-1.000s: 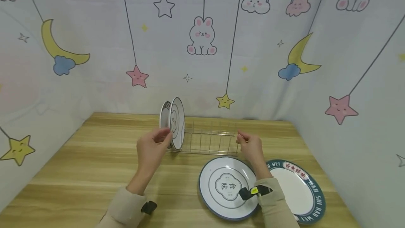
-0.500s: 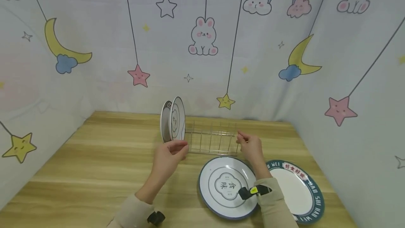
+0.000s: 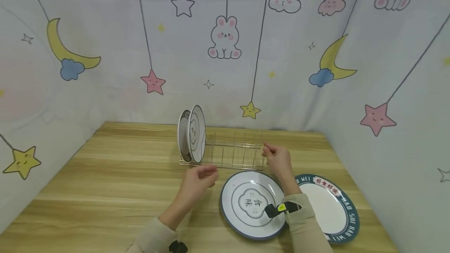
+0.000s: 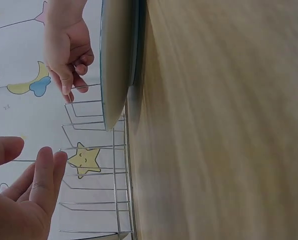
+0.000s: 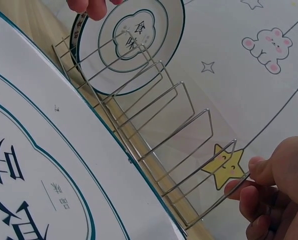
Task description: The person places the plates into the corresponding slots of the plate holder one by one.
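A wire dish rack [image 3: 233, 155] stands toward the back of the table. Two plates stand on edge in its left end, the nearer one a white plate [image 3: 197, 134] with a dark rim. My right hand [image 3: 279, 163] pinches the wire at the rack's right end, as the right wrist view shows at the fingers [image 5: 259, 172]. In front of the rack my left hand [image 3: 198, 182] holds nothing, thumb and fingers apart in the left wrist view. To its right lies a white plate [image 3: 242, 221] with a blue rim, face up, partly under the right forearm.
A larger plate [image 3: 351, 221] with a wide green lettered rim lies at the right, partly behind the right sleeve. The wooden table [image 3: 88, 190] meets a cartoon-printed curtain [image 3: 123, 57] at the back and sides.
My left hand has come away from the standing plates, moving right and toward me to the front of the rack. The right hand has kept its grip on the rack.
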Motion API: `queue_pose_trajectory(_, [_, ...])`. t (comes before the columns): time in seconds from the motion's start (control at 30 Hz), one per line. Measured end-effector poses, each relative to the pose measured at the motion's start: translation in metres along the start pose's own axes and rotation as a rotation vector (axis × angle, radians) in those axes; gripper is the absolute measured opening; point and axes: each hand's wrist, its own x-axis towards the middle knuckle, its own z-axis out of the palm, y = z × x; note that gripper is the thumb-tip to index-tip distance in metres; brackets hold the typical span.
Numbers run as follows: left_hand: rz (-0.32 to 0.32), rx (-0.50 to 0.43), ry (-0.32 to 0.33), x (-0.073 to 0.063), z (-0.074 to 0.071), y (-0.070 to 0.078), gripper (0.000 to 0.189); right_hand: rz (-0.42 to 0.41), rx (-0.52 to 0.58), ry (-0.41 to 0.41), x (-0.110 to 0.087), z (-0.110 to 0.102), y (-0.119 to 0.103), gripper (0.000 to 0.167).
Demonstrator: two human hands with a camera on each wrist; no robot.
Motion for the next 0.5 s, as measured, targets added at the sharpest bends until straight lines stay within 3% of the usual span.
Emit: queue_pose_trajectory(0.5, [0.013,0.09,-0.115,-0.003,0.006,-0.011,0.037,-0.005,-0.016,0.009,0.002,0.001,0.001,0.031])
